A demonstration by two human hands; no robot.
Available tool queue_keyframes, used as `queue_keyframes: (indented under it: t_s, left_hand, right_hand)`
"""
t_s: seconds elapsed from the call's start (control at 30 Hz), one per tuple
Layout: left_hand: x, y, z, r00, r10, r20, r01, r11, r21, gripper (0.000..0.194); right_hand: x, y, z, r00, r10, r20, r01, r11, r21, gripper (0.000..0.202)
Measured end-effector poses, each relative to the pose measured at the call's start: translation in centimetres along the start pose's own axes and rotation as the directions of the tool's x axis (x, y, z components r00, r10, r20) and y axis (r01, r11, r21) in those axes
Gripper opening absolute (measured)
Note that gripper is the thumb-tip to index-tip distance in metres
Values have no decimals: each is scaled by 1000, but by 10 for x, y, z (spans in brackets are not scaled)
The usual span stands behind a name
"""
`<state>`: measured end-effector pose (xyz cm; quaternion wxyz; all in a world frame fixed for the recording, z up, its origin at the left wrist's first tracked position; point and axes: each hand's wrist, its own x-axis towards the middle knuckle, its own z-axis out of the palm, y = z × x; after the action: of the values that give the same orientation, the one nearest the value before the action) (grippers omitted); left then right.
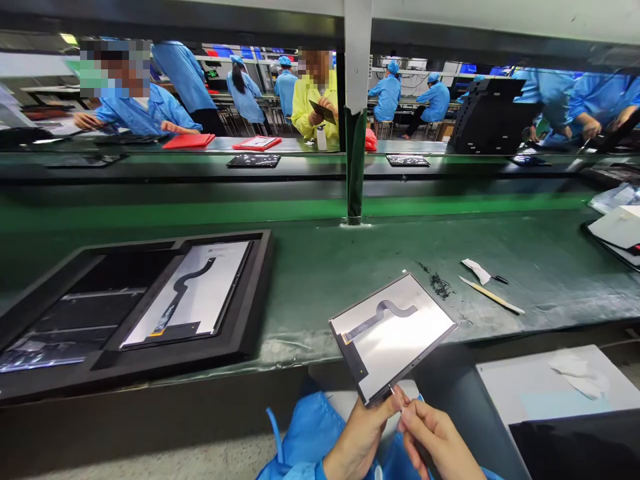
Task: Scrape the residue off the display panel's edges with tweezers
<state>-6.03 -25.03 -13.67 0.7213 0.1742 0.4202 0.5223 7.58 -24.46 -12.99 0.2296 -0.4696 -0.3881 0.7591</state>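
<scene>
A tablet display panel is tilted in front of me, its silvery back facing up and a dark ribbon cable curving across it. My left hand grips the panel by its near lower edge, thumb on top. Close beside that thumb, the fingers of my right hand are pinched together at the panel's edge. A thin pale sliver shows there, too small to name. Left of the hands, a black foam tray holds a similar display panel with its own ribbon cable.
On the green bench lie black scraps, a pale pointed stick and a white-wrapped tool. A post rises at the back. Papers sit far right, a white board below. Co-workers sit beyond the conveyor.
</scene>
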Motion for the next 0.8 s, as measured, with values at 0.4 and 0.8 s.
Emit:
queue_keyframes:
  t_s: [0.4, 0.8]
  left_hand:
    - [4, -8, -4, 999, 38, 24, -40, 995, 95, 53]
    - [-7, 10, -29, 946, 95, -311, -41, 984, 175, 73]
  right_hand:
    - [-4, 3, 3, 994, -75, -76, 65, 991, -120, 64]
    - [-10, -11, 10, 994, -45, -104, 46, 999, 12, 65]
